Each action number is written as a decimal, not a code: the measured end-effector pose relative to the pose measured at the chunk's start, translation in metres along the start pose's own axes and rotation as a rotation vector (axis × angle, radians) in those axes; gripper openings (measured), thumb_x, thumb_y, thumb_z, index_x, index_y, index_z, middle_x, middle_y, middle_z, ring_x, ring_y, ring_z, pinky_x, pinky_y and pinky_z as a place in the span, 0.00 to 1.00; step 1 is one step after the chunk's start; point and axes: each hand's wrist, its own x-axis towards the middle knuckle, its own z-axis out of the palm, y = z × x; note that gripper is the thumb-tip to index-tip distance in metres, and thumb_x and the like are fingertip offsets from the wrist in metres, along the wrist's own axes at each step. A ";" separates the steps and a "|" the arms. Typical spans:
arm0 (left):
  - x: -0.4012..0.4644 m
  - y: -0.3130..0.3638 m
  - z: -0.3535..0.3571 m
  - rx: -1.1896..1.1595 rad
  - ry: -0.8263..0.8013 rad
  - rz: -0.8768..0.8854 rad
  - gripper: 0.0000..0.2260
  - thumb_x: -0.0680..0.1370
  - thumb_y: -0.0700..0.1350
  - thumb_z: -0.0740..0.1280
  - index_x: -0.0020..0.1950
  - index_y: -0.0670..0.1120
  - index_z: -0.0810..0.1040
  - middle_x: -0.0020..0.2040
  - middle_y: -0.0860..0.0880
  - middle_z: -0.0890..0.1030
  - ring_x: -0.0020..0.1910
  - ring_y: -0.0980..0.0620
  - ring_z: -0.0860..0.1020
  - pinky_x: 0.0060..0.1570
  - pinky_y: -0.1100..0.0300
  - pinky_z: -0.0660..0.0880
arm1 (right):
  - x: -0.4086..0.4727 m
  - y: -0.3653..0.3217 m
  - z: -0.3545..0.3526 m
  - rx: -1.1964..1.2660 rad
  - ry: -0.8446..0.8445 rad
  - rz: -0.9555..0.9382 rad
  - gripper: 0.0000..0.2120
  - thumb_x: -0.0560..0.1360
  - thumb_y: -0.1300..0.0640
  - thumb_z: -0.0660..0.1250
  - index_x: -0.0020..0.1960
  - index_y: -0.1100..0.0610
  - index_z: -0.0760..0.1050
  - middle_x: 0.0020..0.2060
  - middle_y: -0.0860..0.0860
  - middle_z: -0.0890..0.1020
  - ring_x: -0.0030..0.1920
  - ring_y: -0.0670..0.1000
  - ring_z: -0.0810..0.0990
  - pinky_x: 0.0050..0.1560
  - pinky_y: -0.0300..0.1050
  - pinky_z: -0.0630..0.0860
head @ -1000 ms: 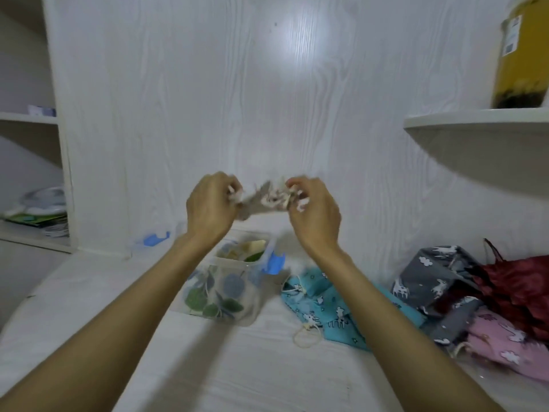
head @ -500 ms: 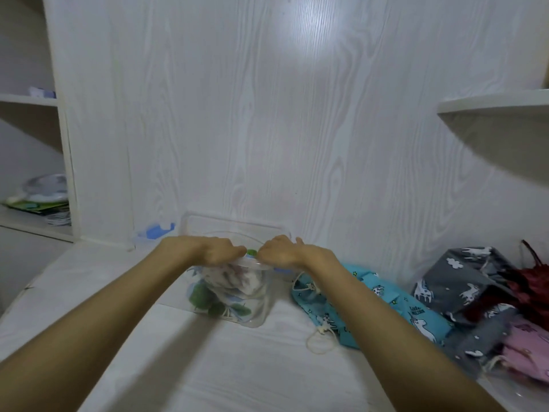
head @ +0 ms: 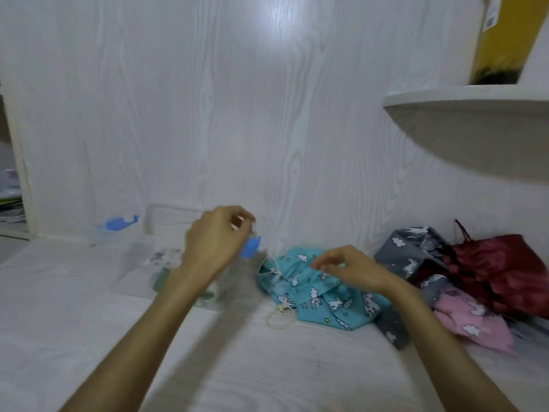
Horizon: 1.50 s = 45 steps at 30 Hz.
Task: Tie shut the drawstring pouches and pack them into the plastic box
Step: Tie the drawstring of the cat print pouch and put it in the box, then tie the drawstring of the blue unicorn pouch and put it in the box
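Blue pouch [head: 320, 289] lies on the white tabletop [head: 89, 337], just right of the clear plastic box [head: 166, 263], mouth open, cord [head: 279, 318] looped loose in front. Right hand [head: 347, 267] hovers over it, fingers loosely curled, holding nothing. Left hand [head: 215, 240] sits above the box, fingers curled; I can't tell if it pinches anything. My call: grab both cord ends, cinch, knot snug before boxing. Grey [head: 416, 245], maroon [head: 499, 269], pink [head: 472, 319] pouches piled far right. Woodgrain wall panel [head: 237, 114] behind, curved shelf [head: 469, 99] with yellow jar [head: 505, 40] upper right.

Turquoise unicorn-print pouch [head: 315, 289]
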 end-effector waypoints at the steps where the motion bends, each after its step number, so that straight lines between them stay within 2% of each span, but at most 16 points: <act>1: -0.005 0.001 0.017 -0.024 -0.118 -0.012 0.08 0.75 0.46 0.63 0.46 0.55 0.82 0.38 0.58 0.82 0.39 0.57 0.80 0.43 0.60 0.75 | -0.005 0.013 0.007 -0.011 -0.004 0.024 0.11 0.78 0.59 0.63 0.56 0.51 0.80 0.57 0.47 0.81 0.57 0.46 0.77 0.54 0.35 0.72; 5: -0.018 -0.022 0.093 -0.026 -0.700 -0.147 0.14 0.78 0.42 0.64 0.63 0.45 0.77 0.59 0.47 0.81 0.54 0.50 0.79 0.47 0.63 0.74 | -0.007 0.044 0.039 -0.024 0.000 0.016 0.15 0.77 0.60 0.63 0.62 0.50 0.76 0.61 0.46 0.78 0.61 0.44 0.75 0.63 0.38 0.70; 8: -0.025 -0.049 0.134 0.141 -0.732 -0.125 0.23 0.73 0.45 0.65 0.68 0.57 0.70 0.67 0.48 0.75 0.62 0.46 0.75 0.60 0.55 0.72 | -0.002 0.046 0.058 0.000 -0.011 -0.060 0.15 0.78 0.58 0.62 0.63 0.48 0.76 0.58 0.41 0.77 0.57 0.40 0.74 0.59 0.32 0.69; 11: -0.026 -0.058 0.150 0.417 -0.733 -0.007 0.18 0.79 0.47 0.58 0.69 0.57 0.69 0.70 0.50 0.70 0.66 0.42 0.68 0.64 0.51 0.67 | 0.000 0.058 0.061 0.066 -0.038 -0.045 0.14 0.79 0.60 0.61 0.62 0.49 0.77 0.55 0.38 0.77 0.55 0.39 0.74 0.58 0.30 0.70; 13: -0.023 -0.056 0.151 0.461 -0.758 0.030 0.18 0.79 0.50 0.57 0.69 0.57 0.70 0.70 0.49 0.70 0.66 0.41 0.67 0.65 0.50 0.66 | -0.002 0.071 0.055 0.034 -0.034 -0.006 0.13 0.78 0.57 0.63 0.61 0.49 0.78 0.58 0.40 0.77 0.60 0.42 0.74 0.61 0.32 0.69; 16: -0.016 -0.037 0.142 0.346 -1.000 0.080 0.21 0.76 0.54 0.61 0.68 0.56 0.71 0.64 0.47 0.75 0.60 0.46 0.73 0.61 0.55 0.70 | -0.009 0.083 0.041 0.011 -0.012 0.083 0.13 0.80 0.56 0.60 0.61 0.52 0.78 0.55 0.43 0.79 0.55 0.43 0.75 0.47 0.24 0.67; 19: -0.013 -0.001 0.126 0.135 -1.299 0.046 0.17 0.79 0.47 0.63 0.68 0.51 0.71 0.51 0.49 0.77 0.46 0.52 0.75 0.43 0.64 0.72 | -0.010 0.084 0.032 -0.049 -0.055 0.138 0.14 0.81 0.56 0.58 0.60 0.54 0.78 0.47 0.48 0.82 0.44 0.49 0.77 0.43 0.37 0.71; 21: -0.008 0.007 0.119 0.115 -1.210 0.022 0.16 0.78 0.43 0.64 0.66 0.50 0.73 0.50 0.50 0.78 0.43 0.54 0.75 0.37 0.67 0.72 | -0.012 0.077 0.024 -0.121 -0.094 0.175 0.13 0.80 0.57 0.58 0.60 0.53 0.78 0.52 0.54 0.83 0.45 0.51 0.77 0.46 0.42 0.72; 23: -0.004 0.005 0.117 0.106 -0.928 -0.008 0.10 0.77 0.42 0.66 0.57 0.48 0.79 0.49 0.50 0.80 0.40 0.54 0.77 0.37 0.66 0.74 | -0.013 0.068 0.016 -0.220 -0.046 0.203 0.13 0.79 0.56 0.60 0.58 0.53 0.80 0.57 0.51 0.81 0.53 0.49 0.79 0.56 0.43 0.74; 27: -0.005 -0.001 0.115 0.094 -0.409 0.099 0.12 0.78 0.47 0.65 0.61 0.50 0.75 0.58 0.51 0.77 0.51 0.53 0.77 0.48 0.60 0.73 | -0.015 0.033 0.023 -0.297 0.168 0.197 0.13 0.75 0.51 0.63 0.45 0.59 0.81 0.43 0.54 0.85 0.45 0.54 0.82 0.48 0.50 0.79; 30: -0.007 -0.005 0.122 0.039 -0.462 0.239 0.20 0.79 0.46 0.63 0.72 0.51 0.66 0.71 0.49 0.68 0.66 0.49 0.70 0.64 0.56 0.67 | -0.023 0.007 0.057 -0.328 0.089 0.215 0.19 0.73 0.41 0.66 0.32 0.53 0.69 0.29 0.48 0.74 0.31 0.49 0.73 0.32 0.42 0.67; 32: -0.010 -0.010 0.132 0.042 -0.625 0.208 0.21 0.80 0.45 0.60 0.74 0.50 0.63 0.73 0.47 0.65 0.68 0.47 0.68 0.68 0.54 0.65 | -0.024 0.003 0.081 -0.389 0.046 0.241 0.19 0.71 0.36 0.65 0.46 0.52 0.73 0.41 0.49 0.77 0.43 0.51 0.77 0.41 0.44 0.70; 34: -0.017 -0.020 0.143 0.196 -0.716 0.141 0.19 0.80 0.45 0.59 0.72 0.50 0.65 0.69 0.45 0.70 0.64 0.44 0.72 0.64 0.50 0.69 | -0.018 0.006 0.099 -0.490 0.094 0.257 0.23 0.75 0.39 0.63 0.58 0.57 0.71 0.53 0.53 0.78 0.54 0.55 0.78 0.51 0.47 0.71; 37: -0.021 -0.034 0.147 0.340 -0.634 -0.023 0.14 0.78 0.46 0.60 0.63 0.47 0.71 0.60 0.46 0.77 0.56 0.45 0.77 0.56 0.51 0.74 | -0.014 0.013 0.093 -0.434 0.119 0.216 0.10 0.78 0.49 0.62 0.47 0.56 0.74 0.43 0.53 0.79 0.46 0.54 0.79 0.45 0.46 0.71; 41: -0.014 -0.038 0.145 0.221 -0.581 -0.141 0.12 0.78 0.54 0.65 0.51 0.46 0.73 0.47 0.47 0.80 0.49 0.48 0.78 0.50 0.55 0.75 | -0.021 0.024 0.040 0.013 -0.041 0.245 0.06 0.72 0.55 0.72 0.39 0.56 0.82 0.32 0.52 0.83 0.30 0.46 0.79 0.34 0.36 0.77; 45: -0.010 -0.029 0.143 -0.080 -0.532 -0.123 0.12 0.75 0.56 0.68 0.41 0.49 0.75 0.34 0.51 0.78 0.32 0.51 0.76 0.33 0.59 0.71 | -0.038 0.036 -0.009 0.080 0.099 0.295 0.07 0.72 0.54 0.72 0.43 0.58 0.84 0.33 0.52 0.84 0.29 0.45 0.78 0.29 0.33 0.73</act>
